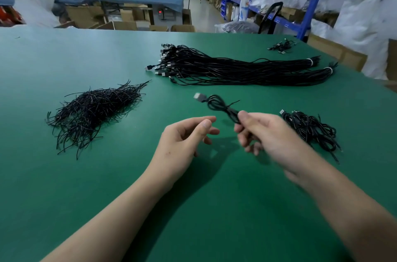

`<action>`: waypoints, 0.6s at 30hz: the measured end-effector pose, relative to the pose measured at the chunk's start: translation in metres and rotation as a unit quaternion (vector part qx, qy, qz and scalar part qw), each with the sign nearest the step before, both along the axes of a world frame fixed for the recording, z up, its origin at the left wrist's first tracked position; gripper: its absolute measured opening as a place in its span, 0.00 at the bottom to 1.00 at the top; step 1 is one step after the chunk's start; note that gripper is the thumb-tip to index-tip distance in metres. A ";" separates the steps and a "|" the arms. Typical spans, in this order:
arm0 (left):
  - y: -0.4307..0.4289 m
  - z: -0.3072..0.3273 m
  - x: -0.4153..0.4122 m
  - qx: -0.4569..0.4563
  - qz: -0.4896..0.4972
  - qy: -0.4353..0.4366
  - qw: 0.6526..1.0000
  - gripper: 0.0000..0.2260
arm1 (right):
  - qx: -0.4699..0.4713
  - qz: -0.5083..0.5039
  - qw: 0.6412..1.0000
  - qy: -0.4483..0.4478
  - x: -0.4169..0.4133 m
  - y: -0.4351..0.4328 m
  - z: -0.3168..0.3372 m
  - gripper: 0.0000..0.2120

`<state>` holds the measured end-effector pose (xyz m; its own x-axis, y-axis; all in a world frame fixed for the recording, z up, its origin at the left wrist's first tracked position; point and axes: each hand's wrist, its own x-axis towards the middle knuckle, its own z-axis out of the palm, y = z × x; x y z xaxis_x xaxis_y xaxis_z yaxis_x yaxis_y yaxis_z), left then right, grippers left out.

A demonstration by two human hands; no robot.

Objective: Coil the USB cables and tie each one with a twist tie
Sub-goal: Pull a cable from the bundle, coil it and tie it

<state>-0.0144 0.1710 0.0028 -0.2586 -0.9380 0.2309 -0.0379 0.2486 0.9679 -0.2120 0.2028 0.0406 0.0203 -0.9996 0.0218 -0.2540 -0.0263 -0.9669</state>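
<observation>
My right hand pinches a coiled black USB cable between thumb and fingers and holds it above the green table. The cable's silver plug points to the upper left, and a twist tie end sticks out at its waist. The right hand is blurred by motion. My left hand hovers beside it with relaxed, loosely curled fingers and holds nothing. A heap of black twist ties lies to the left. Long bundles of uncoiled USB cables lie at the back. A pile of coiled, tied cables lies at the right.
A few more cables lie near the table's far right corner. Beyond the table stand cardboard boxes, blue shelving with white bags, and another worktable where a person sits at the far left.
</observation>
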 end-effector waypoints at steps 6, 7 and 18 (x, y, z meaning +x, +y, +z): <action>0.000 -0.006 0.000 -0.025 -0.020 -0.064 0.997 0.09 | -0.016 -0.199 0.908 0.369 -0.085 -0.010 0.026 0.18; 0.000 -0.007 -0.001 -0.029 -0.022 -0.074 0.997 0.10 | -0.011 -0.229 0.869 0.439 -0.097 -0.010 0.025 0.19; -0.016 0.001 -0.003 -0.077 0.020 -0.229 0.970 0.08 | -0.043 -0.259 0.740 0.619 -0.112 -0.005 0.017 0.18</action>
